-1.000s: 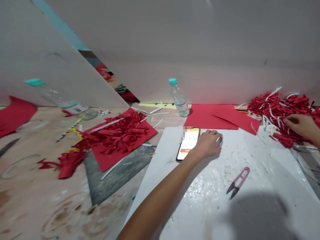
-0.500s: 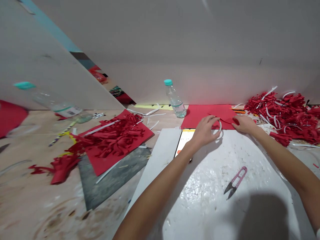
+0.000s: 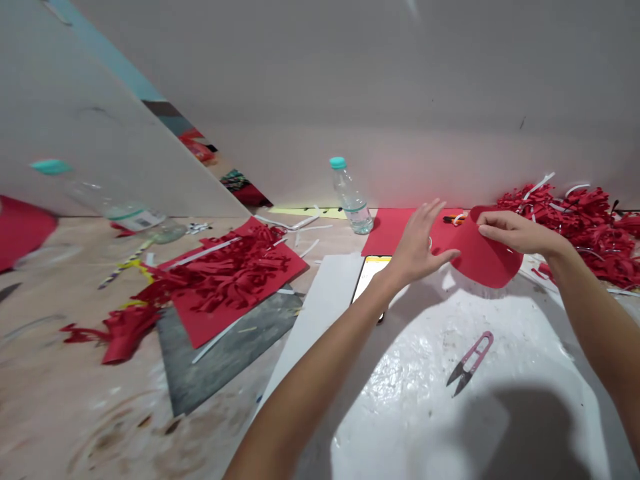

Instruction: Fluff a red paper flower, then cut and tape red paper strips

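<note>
My right hand (image 3: pixel 505 230) pinches the edge of a curved red sheet (image 3: pixel 485 260), which is lifted over the far part of the white board (image 3: pixel 425 400). Just left of that sheet is my left hand (image 3: pixel 423 247), its fingers spread and the thumb pointing at the sheet. A flat red sheet (image 3: pixel 387 230) lies behind my left hand, against the wall. The phone (image 3: pixel 367 277) rests beside my left wrist, partly covered by the forearm. Pink-handled thread snips (image 3: pixel 470 363) lie on the board with their blades apart.
A capped plastic bottle (image 3: pixel 351 197) stands near the wall. Fringed red pieces (image 3: pixel 580 230) are heaped at the far right. More red fringe (image 3: pixel 225 273) lies on a red sheet at left, over a grey plate (image 3: pixel 225 360). An orange tool (image 3: pixel 455 219) lies behind.
My right hand has raised a red sheet, which now curves down toward the board. My left hand has opened wider, its fingers pointing upward.
</note>
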The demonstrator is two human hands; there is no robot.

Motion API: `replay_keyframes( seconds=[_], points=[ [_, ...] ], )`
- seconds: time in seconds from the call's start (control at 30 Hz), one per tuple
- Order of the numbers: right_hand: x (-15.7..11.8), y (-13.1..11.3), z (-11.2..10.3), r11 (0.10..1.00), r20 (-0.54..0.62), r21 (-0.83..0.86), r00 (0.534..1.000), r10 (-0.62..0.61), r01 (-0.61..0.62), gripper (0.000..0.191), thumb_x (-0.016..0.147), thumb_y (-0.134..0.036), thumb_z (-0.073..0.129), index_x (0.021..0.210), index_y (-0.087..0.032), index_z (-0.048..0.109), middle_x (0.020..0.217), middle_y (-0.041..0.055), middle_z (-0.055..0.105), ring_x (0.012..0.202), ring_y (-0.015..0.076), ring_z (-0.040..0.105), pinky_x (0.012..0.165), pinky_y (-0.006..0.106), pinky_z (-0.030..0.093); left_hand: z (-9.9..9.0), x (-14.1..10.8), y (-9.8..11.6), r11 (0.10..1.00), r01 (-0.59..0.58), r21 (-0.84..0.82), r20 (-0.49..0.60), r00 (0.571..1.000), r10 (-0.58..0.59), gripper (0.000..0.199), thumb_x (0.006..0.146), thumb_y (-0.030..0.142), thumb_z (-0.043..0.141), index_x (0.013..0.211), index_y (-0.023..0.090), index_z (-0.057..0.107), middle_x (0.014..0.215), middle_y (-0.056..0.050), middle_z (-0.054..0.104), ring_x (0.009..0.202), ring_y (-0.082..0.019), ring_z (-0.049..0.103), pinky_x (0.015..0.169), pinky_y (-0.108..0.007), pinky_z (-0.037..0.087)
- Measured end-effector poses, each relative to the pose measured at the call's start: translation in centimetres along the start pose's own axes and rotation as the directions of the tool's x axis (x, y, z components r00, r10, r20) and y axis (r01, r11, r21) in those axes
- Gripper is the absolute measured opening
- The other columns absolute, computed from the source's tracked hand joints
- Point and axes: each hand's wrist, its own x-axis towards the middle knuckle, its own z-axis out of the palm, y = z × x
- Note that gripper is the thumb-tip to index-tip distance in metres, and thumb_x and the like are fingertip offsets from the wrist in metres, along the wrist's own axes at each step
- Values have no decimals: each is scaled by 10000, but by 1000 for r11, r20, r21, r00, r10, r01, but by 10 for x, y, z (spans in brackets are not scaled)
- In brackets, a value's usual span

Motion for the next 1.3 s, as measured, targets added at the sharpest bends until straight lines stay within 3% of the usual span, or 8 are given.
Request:
replay_keyframes(
  seconds=[0.1,0.2,0.3,0.5,0.83,0.97,1.07,1.3],
  points=[
    [-9,-17,-2,993,89,113,996,9,-19,447,925,-620,484,789,-195,506,751,-24,502,634,111,459,566,234,367,-14,8,32,991,-58,-121,104,992,71,843,792,624,722,1485,274,395,1633,-94,310,1542,-321,172,1241,-529,216],
    [-13,-21,5,997,172,72,985,20,-32,439,901,-596,528,785,-176,584,734,-17,524,629,109,457,569,238,361,-22,9,52,970,-21,-240,215,974,74,588,830,566,704,1309,251,574,1435,-83,564,1381,-296,465,1194,-496,301],
    [-15,-23,11,999,132,27,991,23,-27,430,888,-566,546,751,-166,626,713,-16,543,645,114,468,585,244,350,-23,4,53,949,177,-260,286,953,-99,469,804,490,733,1176,225,624,1170,-60,683,1023,-227,643,940,-383,499],
    [-27,-19,13,997,34,4,997,75,-75,333,799,-502,659,802,-174,714,729,-2,637,694,147,549,634,269,398,-34,-10,37,940,294,-174,344,913,-221,373,861,502,625,675,179,635,738,-13,615,752,-174,575,655,-277,430],
    [-16,-7,40,991,-470,119,883,-1,64,294,839,-435,636,984,-193,715,1099,81,725,1046,245,659,949,394,482,-33,-20,19,815,419,-401,67,900,-430,329,815,488,650,788,160,657,738,-17,636,687,-151,582,593,-246,429],
    [-12,-24,76,994,-302,82,952,-43,71,669,768,-442,737,1374,-250,529,1420,104,582,1228,279,589,1012,427,476,-8,-20,34,768,378,-517,-47,883,-466,300,801,460,676,828,162,664,799,-29,675,737,-159,611,665,-268,488],
    [-8,-27,89,992,-248,70,965,-80,100,601,799,-336,664,1373,-236,512,1323,92,648,1124,272,637,948,420,512,3,-21,45,756,328,-567,-6,916,-402,270,827,401,669,965,171,700,992,-72,729,901,-195,674,807,-311,542],
    [-51,29,20,966,-470,-159,876,108,-205,369,785,-131,489,1106,-180,663,987,71,734,850,231,658,763,343,528,-15,-29,-9,915,353,-195,71,936,-345,448,890,407,616,1294,214,594,1334,-102,640,1118,-229,658,947,-359,546]
  ],
)
